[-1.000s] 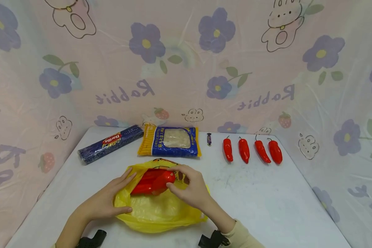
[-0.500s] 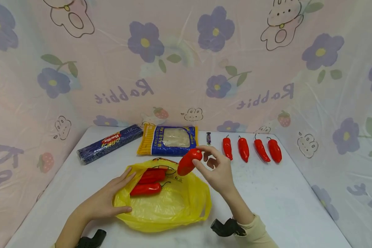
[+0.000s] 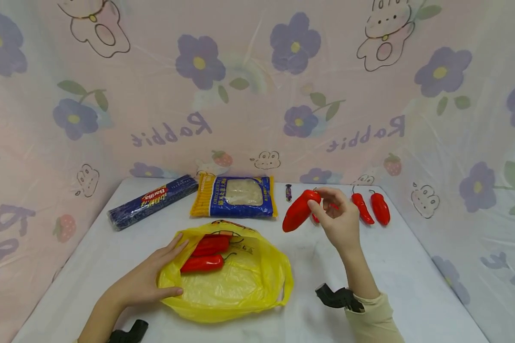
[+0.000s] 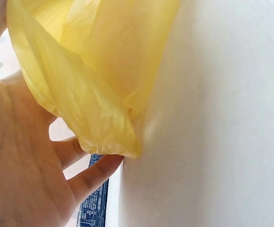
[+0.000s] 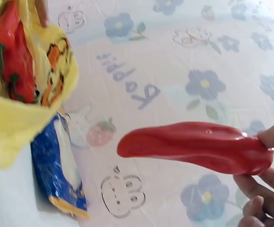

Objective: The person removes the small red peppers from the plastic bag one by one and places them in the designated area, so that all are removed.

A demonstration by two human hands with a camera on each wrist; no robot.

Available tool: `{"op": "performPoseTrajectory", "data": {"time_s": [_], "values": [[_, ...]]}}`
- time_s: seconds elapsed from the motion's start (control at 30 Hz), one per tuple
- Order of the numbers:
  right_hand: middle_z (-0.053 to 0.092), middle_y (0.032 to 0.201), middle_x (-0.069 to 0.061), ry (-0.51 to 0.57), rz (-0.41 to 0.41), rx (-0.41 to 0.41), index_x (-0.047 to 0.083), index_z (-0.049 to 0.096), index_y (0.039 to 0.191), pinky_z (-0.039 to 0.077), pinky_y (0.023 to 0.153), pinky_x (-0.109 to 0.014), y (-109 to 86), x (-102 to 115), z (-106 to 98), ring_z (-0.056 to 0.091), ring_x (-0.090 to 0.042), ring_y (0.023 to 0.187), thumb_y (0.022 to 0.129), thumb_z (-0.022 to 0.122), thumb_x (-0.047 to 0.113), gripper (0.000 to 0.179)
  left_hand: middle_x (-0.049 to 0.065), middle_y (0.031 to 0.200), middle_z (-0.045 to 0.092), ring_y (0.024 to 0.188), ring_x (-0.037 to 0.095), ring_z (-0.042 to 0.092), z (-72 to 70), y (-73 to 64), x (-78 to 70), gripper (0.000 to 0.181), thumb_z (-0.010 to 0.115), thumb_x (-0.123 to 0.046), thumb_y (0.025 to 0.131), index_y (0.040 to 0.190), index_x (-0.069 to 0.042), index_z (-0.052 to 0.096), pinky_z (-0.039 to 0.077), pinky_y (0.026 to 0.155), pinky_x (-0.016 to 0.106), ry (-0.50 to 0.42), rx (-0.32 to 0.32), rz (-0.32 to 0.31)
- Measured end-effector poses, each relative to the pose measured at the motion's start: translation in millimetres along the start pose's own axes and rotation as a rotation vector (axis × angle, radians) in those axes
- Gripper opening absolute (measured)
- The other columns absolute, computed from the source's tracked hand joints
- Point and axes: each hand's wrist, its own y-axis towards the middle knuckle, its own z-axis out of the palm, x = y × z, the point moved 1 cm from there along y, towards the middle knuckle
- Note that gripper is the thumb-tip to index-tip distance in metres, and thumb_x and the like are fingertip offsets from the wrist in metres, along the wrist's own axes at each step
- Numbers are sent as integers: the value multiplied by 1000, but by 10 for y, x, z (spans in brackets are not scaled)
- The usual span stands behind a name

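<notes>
My right hand (image 3: pixel 343 221) pinches a red chili pepper (image 3: pixel 298 212) by its stem end, lifted above the table. In the right wrist view the held pepper (image 5: pixel 189 144) lies sideways, with the thumb above and fingers below. My left hand (image 3: pixel 143 276) stays at the left side of a yellow plastic bag (image 3: pixel 223 295), thumb and fingers spread against its mouth. The left wrist view shows straight fingers (image 4: pixel 96 177) touching the edge of the bag (image 4: pixel 94 94). Inside the bag lie red peppers (image 3: pixel 202 263), their left ends hidden by the plastic.
Behind the bag lie a dark blue Barilla spaghetti pack (image 3: pixel 152 202) and a blue-yellow orecchiette bag (image 3: pixel 242 196). A small wrapped candy (image 3: pixel 288 192) lies right of them. Red peppers (image 3: pixel 380 208) stand in a row at the back right, some hidden behind my right hand.
My right hand has drawn the pepper out of the yellow bag and carried it up and right toward the row of peppers. My left hand has stayed in place.
</notes>
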Motion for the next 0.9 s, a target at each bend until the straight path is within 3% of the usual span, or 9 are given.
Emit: {"op": "performPoseTrajectory", "data": {"time_s": [0.2,0.4,0.53,0.7,0.8,0.9], "values": [[73,100,7,-28,125,60,2,74,125,57,74,-14,120,-162,-275,64,-9,89,98,78,18,32,4,178,18,153,47,35,-1,0,-2,104,81,-64,82,168,-27,35,42,110,75,-11,9,-10],[77,114,-11,-121,308,203,5,71,133,59,82,-25,89,-483,-441,66,-17,102,102,73,33,42,6,178,20,152,48,37,-7,-14,-9,104,82,-64,82,168,-26,35,43,110,75,-6,8,-8],[77,119,-13,-148,436,292,5,70,134,57,96,-37,-23,-762,-477,64,-27,115,102,71,39,46,8,177,22,151,49,38,-7,-26,-23,104,82,-62,82,167,-25,36,44,108,75,-6,7,-6],[77,121,-13,-175,546,348,5,70,133,50,107,-57,-144,-1014,-509,61,-33,124,101,72,41,48,9,177,22,151,50,38,-7,-32,-35,103,82,-61,82,167,-24,37,43,108,76,-3,-1,1],[76,123,-12,-196,579,375,6,70,134,52,105,-54,-183,-1135,-507,60,-33,123,101,72,41,48,8,177,21,151,49,38,-5,-21,-34,103,82,-61,83,167,-24,36,43,108,77,3,-7,7],[74,125,-14,-218,596,387,5,70,135,55,97,-43,-201,-1234,-492,59,-31,120,101,71,42,50,8,177,21,151,49,37,3,-6,-31,103,82,-61,83,167,-25,36,43,108,77,5,-8,7]]}}
